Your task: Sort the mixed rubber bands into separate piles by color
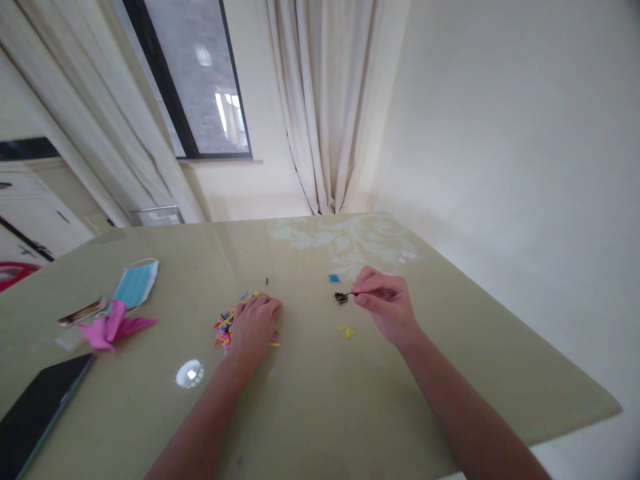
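Note:
My left hand (256, 321) lies palm down over a mixed pile of small colourful rubber bands (225, 327), its fingers resting on them. Red, yellow, blue and purple pieces stick out around it, and what is under the palm is hidden. Between thumb and forefinger, my right hand (387, 301) pinches a thin black band at the edge of a little black heap (341, 298). Beyond that heap is a small blue cluster (334, 278); nearer me lies a yellow one (349, 331). A pink bit is partly hidden behind the right hand.
On the table's left are a blue face mask (137, 283), a pink folded-paper bird (114, 327), a brown strip-like item (81, 311) and a dark phone (43, 407). One dark piece (267, 281) lies alone past the pile. A wall (520, 167) borders the right side.

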Demonstrator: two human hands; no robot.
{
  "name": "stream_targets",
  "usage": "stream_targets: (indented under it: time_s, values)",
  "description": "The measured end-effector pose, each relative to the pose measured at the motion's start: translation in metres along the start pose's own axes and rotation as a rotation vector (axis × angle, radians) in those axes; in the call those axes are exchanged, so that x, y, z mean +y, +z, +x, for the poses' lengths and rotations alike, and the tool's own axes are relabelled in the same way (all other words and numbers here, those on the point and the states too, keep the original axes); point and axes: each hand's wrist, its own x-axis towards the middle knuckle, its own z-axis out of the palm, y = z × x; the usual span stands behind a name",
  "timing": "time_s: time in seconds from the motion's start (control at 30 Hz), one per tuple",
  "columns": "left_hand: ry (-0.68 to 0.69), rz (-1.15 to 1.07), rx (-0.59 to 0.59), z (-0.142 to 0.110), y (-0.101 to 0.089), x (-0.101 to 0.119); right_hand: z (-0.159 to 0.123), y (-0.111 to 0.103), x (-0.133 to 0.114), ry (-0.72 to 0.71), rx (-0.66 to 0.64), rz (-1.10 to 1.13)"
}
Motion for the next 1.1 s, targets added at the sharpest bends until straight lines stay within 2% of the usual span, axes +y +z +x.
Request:
stream_targets:
  time_s: [0.13, 0.3, 0.37, 0.53, 0.7, 0.83, 0.93, 1.0, 1.1]
  values:
    - [0.011, -0.028, 0.012, 0.002, -0.002, 0.0, 0.004, -0.01, 0.002, 0.077, 0.012, -0.095]
    - [0.009, -0.015, 0.048, 0.0, 0.001, 0.0, 0.01, -0.037, 0.032, 0.22, -0.138, -0.673]
    - [-0.002, 0.013, 0.062, -0.002, 0.001, 0.001, 0.01, -0.047, 0.049, 0.258, -0.177, -0.828]
    - [-0.035, 0.053, 0.037, -0.003, -0.002, -0.001, 0.007, -0.058, 0.072, 0.328, -0.191, -0.91]
    - [-0.028, 0.03, 0.028, -0.002, -0.001, -0.003, 0.005, -0.057, 0.075, 0.346, -0.202, -0.952]
    - [-0.032, -0.013, 0.091, 0.0, 0.0, -0.002, 0.004, -0.059, 0.079, 0.326, -0.221, -1.006]
    - [-0.059, -0.208, 0.191, 0.002, -0.002, -0.001, 0.004, -0.061, 0.081, 0.334, -0.2, -1.025]
    - [-0.058, -0.461, 0.242, 0.004, -0.005, 0.001, 0.005, -0.061, 0.08, 0.315, -0.159, -1.015]
    - [-0.028, -0.853, 0.243, 0.004, -0.01, 0.008, 0.005, -0.053, 0.071, 0.242, -0.092, -0.945]
